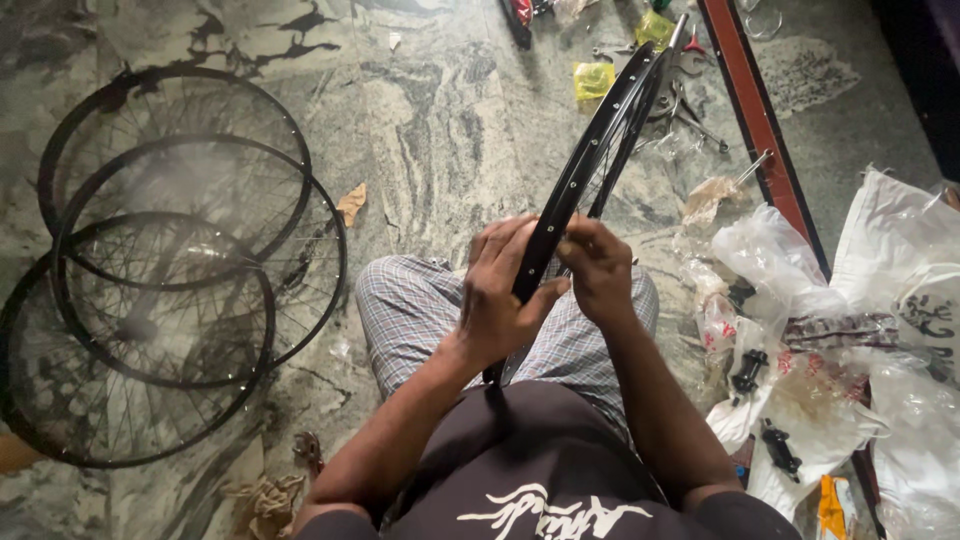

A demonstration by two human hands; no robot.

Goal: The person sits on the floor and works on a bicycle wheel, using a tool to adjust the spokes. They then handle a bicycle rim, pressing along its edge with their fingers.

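Marbled stone floor (440,130) bears three spoked wheels (170,260) at left. Left hand (500,290) and right hand (598,270) both close around an upright black wheel rim (590,150).

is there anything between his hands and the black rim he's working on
Nothing visible. Both hands are already on the black rim: the left hand wraps it from the left, the right hand grips it from the right, over the checked trousers. The three finished wheels lie apart on the floor.

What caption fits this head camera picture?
Both hands, left hand and right hand, grip a black wheel rim beside three stacked wheels.
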